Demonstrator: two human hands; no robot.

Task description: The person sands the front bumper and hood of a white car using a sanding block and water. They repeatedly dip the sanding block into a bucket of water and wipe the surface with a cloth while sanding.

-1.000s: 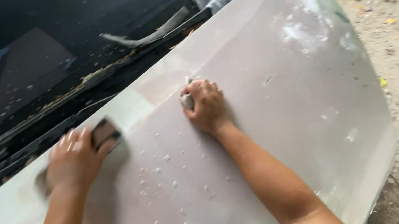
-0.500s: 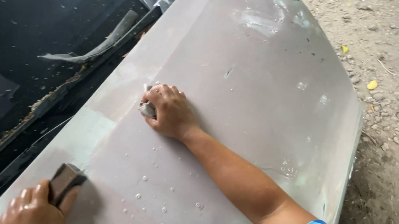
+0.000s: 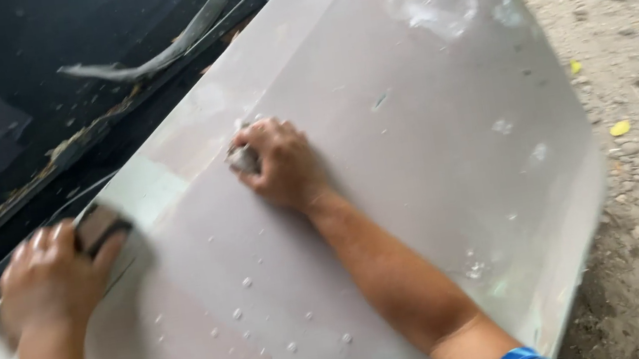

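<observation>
Two hands work on one grey primed car hood (image 3: pixel 415 149): the left hand (image 3: pixel 46 280) grips one sanding block (image 3: pixel 100 227), the right hand (image 3: pixel 280 164) one small wad (image 3: pixel 243 159). One windshield wiper (image 3: pixel 153 59) lies on the dark glass, and four yellow leaves dot the gravel.

Left hand (image 3: pixel 50 280) motion-blurred, gripped block (image 3: pixel 97 229) mostly hidden (kind unclear)

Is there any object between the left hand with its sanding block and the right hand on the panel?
Nothing visible does. Between the left hand holding the sanding block and the right hand lies only bare grey panel with small water droplets.
</observation>
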